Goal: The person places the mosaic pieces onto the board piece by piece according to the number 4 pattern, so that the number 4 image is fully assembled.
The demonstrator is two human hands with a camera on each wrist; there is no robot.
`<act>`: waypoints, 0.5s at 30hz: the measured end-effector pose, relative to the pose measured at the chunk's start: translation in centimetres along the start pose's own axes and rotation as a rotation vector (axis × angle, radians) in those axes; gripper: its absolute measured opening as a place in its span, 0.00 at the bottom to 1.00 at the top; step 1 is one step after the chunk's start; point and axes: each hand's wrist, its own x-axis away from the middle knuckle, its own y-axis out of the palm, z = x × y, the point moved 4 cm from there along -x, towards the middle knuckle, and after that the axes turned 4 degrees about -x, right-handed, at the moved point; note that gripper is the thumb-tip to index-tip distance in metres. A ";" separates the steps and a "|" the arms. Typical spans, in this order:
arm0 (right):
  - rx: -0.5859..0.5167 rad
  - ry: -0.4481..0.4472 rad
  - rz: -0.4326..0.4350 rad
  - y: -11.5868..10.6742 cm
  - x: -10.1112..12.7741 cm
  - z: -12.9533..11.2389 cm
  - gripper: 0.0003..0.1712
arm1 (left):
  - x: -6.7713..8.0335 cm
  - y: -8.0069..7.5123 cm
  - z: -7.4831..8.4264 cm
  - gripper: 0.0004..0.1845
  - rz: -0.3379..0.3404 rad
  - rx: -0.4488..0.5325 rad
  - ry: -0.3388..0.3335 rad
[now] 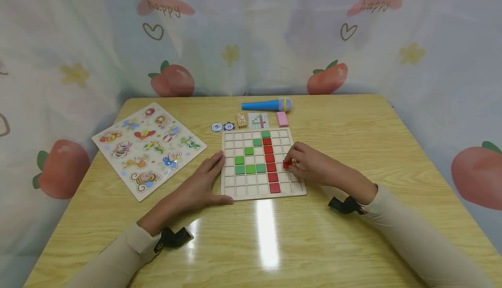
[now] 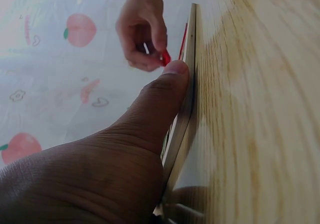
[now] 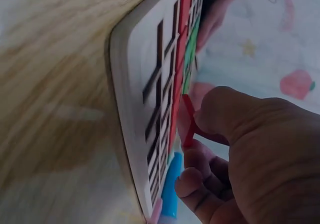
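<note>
A wooden grid board (image 1: 233,188) lies on the table, with green tiles (image 1: 250,169) and a column of red tiles (image 1: 270,167) set in its squares. My right hand (image 1: 310,162) pinches a red square tile (image 1: 287,164) between thumb and fingers, over the squares right of the red column. In the right wrist view the pinched tile (image 3: 189,121) is tilted, close over the board. My left hand (image 1: 198,188) rests at the board's left side, thumb along the lower left corner and fingers extended along the left edge.
Behind the board are a small pattern card (image 1: 259,120), a pink block (image 1: 282,119), a small wooden block stack (image 1: 241,120), two round chips (image 1: 223,127) and a blue toy microphone (image 1: 266,105). An insect puzzle board (image 1: 149,148) lies at the left.
</note>
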 end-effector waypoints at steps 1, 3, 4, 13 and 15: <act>0.001 -0.012 -0.020 0.3 -0.4 -0.2 0.08 | 0.0 0.0 0.0 0.72 0.001 0.002 0.001; 0.004 -0.028 -0.049 0.9 -0.9 -0.5 0.07 | 0.1 0.0 0.1 0.72 -0.002 0.007 0.002; 0.002 -0.033 -0.058 1.1 -1.0 -0.5 0.06 | 0.1 0.1 0.2 0.72 -0.004 0.009 0.003; 0.001 -0.094 -0.039 1.7 -1.0 -0.5 0.03 | 0.5 -0.3 0.4 0.72 0.000 -0.009 -0.002; -0.007 -0.097 -0.037 1.7 -0.9 -0.3 0.03 | 0.5 -0.3 0.4 0.72 0.002 -0.002 -0.003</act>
